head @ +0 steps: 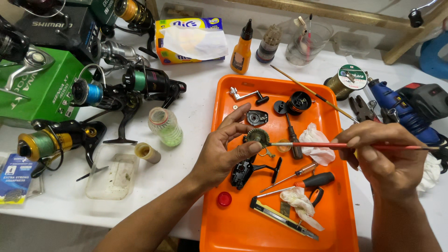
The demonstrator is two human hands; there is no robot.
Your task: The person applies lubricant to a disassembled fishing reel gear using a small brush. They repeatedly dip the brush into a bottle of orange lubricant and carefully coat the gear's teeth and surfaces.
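Above the orange tray (224, 224), the left hand (224, 151) pinches a greasy gear (257, 137) between thumb and fingertips, while the right hand (380, 154), fingers closed, holds a red brush (326, 145) whose tip touches the gear.

Two bare forearms and hands, nothing worn

The left hand (224, 149) and the right hand (382, 154) are both uncovered: no gloves, rings, watch or wristband show on either one. Both forearms are bare as far as the lower picture edge, so no sleeve or cuff comes into view. The left forearm enters from the bottom, left of the orange tray (275, 233); the right forearm enters at the bottom right, just past the tray's right rim. Fingernails are short and unpainted where they can be seen. Fine hair shows along the forearms. Nothing of the person above the forearms is visible.
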